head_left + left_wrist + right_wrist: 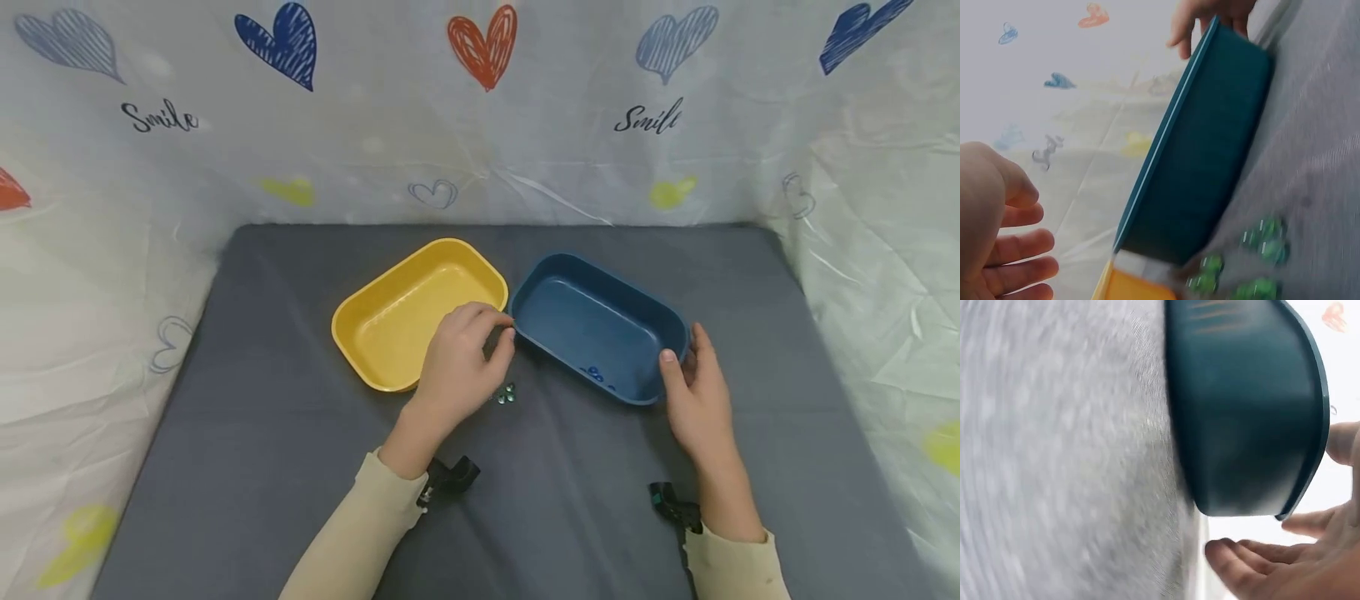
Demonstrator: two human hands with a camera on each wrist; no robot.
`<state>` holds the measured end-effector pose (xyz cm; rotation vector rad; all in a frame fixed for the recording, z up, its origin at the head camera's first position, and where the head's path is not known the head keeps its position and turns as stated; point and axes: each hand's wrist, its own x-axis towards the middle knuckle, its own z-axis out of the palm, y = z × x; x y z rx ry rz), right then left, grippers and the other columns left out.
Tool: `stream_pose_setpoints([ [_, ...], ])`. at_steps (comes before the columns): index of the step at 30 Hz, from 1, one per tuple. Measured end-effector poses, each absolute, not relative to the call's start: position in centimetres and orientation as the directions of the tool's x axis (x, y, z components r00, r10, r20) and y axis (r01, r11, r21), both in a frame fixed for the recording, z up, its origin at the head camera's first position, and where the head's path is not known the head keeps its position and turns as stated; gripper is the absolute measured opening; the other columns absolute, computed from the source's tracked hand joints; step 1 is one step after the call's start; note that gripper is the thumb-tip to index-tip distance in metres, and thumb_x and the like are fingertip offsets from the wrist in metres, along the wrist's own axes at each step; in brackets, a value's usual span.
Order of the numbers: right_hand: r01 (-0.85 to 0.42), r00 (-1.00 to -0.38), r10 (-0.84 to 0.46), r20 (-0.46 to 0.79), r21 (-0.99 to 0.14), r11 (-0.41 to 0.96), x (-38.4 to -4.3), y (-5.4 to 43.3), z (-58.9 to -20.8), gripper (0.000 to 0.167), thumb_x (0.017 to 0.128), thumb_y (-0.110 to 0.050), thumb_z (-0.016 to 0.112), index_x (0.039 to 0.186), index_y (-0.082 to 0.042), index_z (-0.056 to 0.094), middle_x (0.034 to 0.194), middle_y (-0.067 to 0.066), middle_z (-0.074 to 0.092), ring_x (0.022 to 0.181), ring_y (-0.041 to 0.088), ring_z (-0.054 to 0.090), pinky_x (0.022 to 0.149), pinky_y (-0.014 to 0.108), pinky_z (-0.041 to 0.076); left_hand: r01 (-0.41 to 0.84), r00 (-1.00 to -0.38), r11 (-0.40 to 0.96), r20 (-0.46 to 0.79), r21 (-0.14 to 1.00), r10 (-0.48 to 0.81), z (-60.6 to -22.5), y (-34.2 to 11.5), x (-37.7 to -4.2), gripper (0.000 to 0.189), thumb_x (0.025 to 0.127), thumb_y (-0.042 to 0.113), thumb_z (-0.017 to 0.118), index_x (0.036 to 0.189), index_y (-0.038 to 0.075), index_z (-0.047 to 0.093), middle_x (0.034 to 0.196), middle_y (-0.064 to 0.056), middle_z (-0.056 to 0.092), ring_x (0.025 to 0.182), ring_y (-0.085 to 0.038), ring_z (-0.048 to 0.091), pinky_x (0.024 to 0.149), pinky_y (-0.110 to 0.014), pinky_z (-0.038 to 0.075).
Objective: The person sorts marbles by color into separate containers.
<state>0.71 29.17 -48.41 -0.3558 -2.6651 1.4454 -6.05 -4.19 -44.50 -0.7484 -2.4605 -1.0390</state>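
Observation:
My left hand (pixel 467 358) hovers over the near right part of a yellow tray (pixel 352 315), fingertips beside the left corner of a blue tray (pixel 573 275). Its thumb and fingers are bent loosely, with nothing showing between them in the left wrist view. At the blue tray's right end, my right hand (pixel 701 396) holds the rim, thumb over the edge and fingers outside. Several blue glass beads (pixel 594 374) lie inside the blue tray along its near wall. Several green glass beads (pixel 507 394) sit on the cloth just below my left hand, partly hidden by it.
Dark grey cloth (pixel 585 483) covers the table. The two trays meet at their facing corners. A white curtain (pixel 555 142) with printed hearts and words hangs behind the table and along its sides. Each wrist carries a small black camera (pixel 453 476).

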Motion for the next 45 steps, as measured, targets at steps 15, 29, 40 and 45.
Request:
stream_pose_setpoints([
  [15,-0.224,-0.789,0.347,0.507,-0.764,0.605,2.7,24.4,-43.5,0.037,0.104,-0.003,0.066,0.14,0.005,0.069,0.152,0.017,0.058,0.138,0.016,0.054,0.101,0.017,0.046,0.468,-0.814,0.683,0.574,0.561,0.087,-44.9,-13.1,-4.9,0.013,0.1,0.009,0.074,0.105,-0.002,0.078,0.117,-0.021,0.069,0.11,-0.042,0.064,0.1,-0.056,0.051],
  [29,-0.397,-0.9,0.001,0.436,-0.82,0.412,2.4,18.1,-43.8,0.028,0.104,0.002,0.069,0.131,-0.004,0.075,0.107,0.011,0.071,0.092,0.02,0.065,0.083,0.024,0.051,0.352,-0.835,0.663,0.542,0.661,-0.097,-47.0,-19.6,-2.9,0.015,0.096,0.005,0.077,0.11,-0.001,0.078,0.132,-0.027,0.06,0.122,-0.045,0.055,0.098,-0.058,0.041],
  [40,-0.124,-0.981,-0.182,0.069,-0.942,0.311,0.6,14.8,-47.7,0.031,0.108,-0.018,0.074,0.136,-0.005,0.071,0.11,0.004,0.071,0.092,0.022,0.068,0.076,0.033,0.058,0.29,-0.925,0.61,0.38,0.737,-0.02,-49.0,-21.3,-2.6,0.049,0.092,0.016,0.087,0.133,-0.002,0.068,0.163,-0.025,0.039,0.153,-0.042,0.036,0.116,-0.071,0.034],
  [45,-0.044,-0.984,-0.179,-0.021,-0.934,0.353,0.0,14.5,-48.5,0.035,0.105,-0.015,0.076,0.138,-0.004,0.07,0.115,0.006,0.07,0.096,0.023,0.066,0.076,0.032,0.057,0.281,-0.945,0.563,0.325,0.778,0.022,-49.4,-21.7,-2.8,0.067,0.088,0.017,0.092,0.144,-0.002,0.06,0.174,-0.018,0.03,0.161,-0.037,0.028,0.12,-0.07,0.032],
])
